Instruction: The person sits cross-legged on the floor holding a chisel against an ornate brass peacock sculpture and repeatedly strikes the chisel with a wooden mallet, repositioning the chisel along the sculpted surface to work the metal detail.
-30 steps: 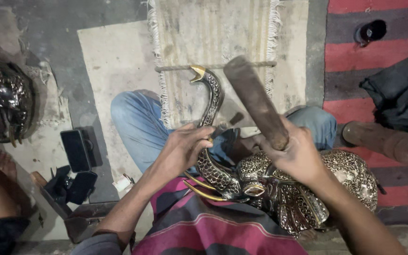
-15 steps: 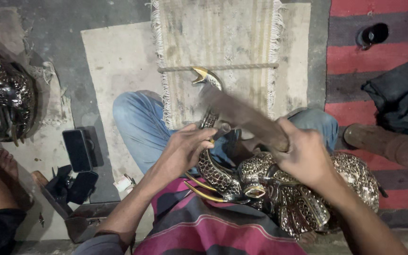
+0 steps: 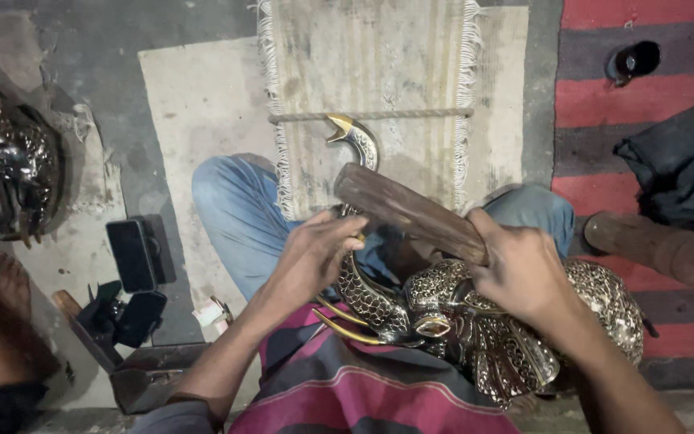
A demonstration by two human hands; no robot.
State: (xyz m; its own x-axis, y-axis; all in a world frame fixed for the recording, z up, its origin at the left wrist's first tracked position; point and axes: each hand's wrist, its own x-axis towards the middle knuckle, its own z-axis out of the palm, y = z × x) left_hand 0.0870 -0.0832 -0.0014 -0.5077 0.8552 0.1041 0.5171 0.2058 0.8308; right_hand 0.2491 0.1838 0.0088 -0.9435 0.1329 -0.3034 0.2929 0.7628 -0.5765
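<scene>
A carved metal elephant figure [image 3: 516, 337], silver with gold tusks, lies across the person's lap. The left hand [image 3: 315, 257] is wrapped around its raised trunk [image 3: 359, 153], fingers closed on the metal just above the head. The right hand [image 3: 524, 269] is clenched on a wooden mallet [image 3: 407, 210], which lies across the trunk. Beyond the figure lies a fringed mat [image 3: 395, 72]; left of it, a dark phone [image 3: 132, 255] rests on the floor.
</scene>
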